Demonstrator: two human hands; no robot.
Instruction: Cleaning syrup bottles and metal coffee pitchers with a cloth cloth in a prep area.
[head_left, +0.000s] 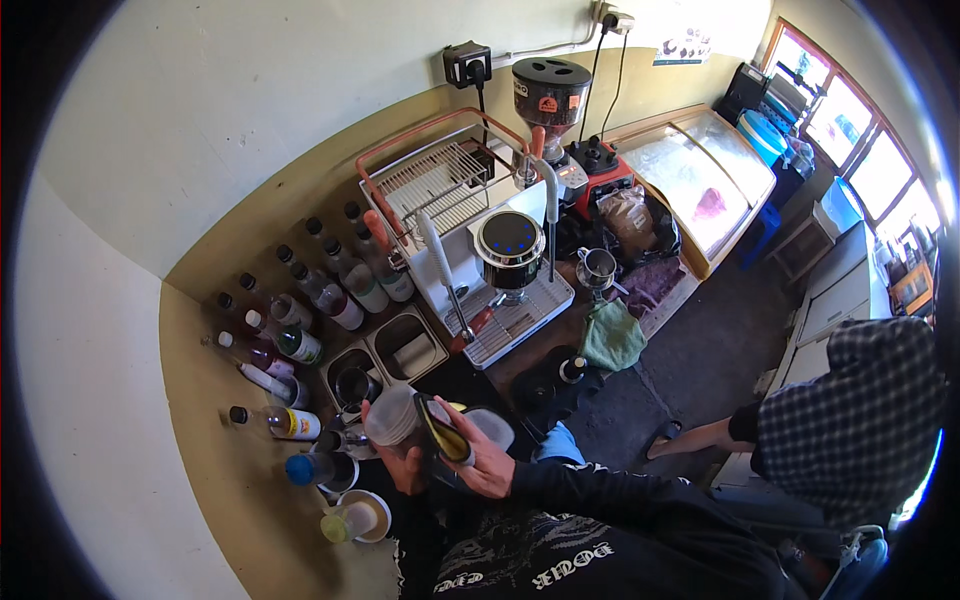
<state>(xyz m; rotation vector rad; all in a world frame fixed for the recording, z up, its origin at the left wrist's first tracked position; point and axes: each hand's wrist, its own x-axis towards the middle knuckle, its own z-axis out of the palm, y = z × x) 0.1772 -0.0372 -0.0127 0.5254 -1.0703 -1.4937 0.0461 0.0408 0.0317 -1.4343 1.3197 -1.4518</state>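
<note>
My left hand (403, 466) is around a stack of clear plastic cups (394, 417), tilted in front of my chest. My right hand (486, 459) grips a flat black item with yellow on its inner face (448, 435); exactly what it is cannot be made out. This item is against or close beside the cups. Just beyond my right hand shows a translucent rounded plastic piece (491, 429), partly covered by the hand. Past the cups, two stainless steel pans (411, 346) are set in the counter, and a dark pitcher (355, 385) stands in the nearer one.
Syrup bottles (330, 300) line the wall at left. A white espresso machine (517, 300) stands ahead, with a coffee grinder (551, 97) behind it. A green cloth (615, 335) hangs at the counter edge. At right is another person under a checked cloth (855, 420).
</note>
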